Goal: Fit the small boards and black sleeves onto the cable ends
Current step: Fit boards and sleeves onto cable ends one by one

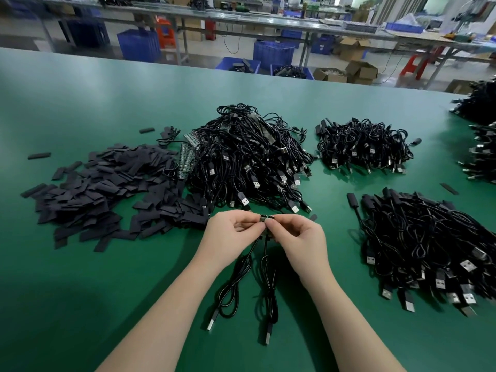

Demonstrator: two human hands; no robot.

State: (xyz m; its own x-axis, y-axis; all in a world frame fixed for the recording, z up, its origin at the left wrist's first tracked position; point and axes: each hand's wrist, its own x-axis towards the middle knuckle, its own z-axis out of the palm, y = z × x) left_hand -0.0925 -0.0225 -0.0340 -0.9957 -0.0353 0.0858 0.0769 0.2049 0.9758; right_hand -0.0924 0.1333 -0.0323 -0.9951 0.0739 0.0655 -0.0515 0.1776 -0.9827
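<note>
My left hand (pixel 233 232) and my right hand (pixel 294 234) meet above the green table (pixel 80 291). Both pinch a small board piece (pixel 267 218) between their fingertips. Two black USB cables hang down from the hands: the left cable (pixel 230 285) and the right cable (pixel 269 296), with their plugs lying near me. A heap of flat black sleeves (pixel 107 194) lies to the left. A strip of small boards (pixel 188 154) sits between the sleeves and a big cable pile (pixel 249 162).
Another cable pile (pixel 362 146) lies at the back right. Cables with sleeves fitted (pixel 429 245) are heaped at the right, and more cables (pixel 480 138) at the far right edge. Loose sleeves (pixel 39 156) are scattered at the left. Blue crates (pixel 273 53) stand beyond the table.
</note>
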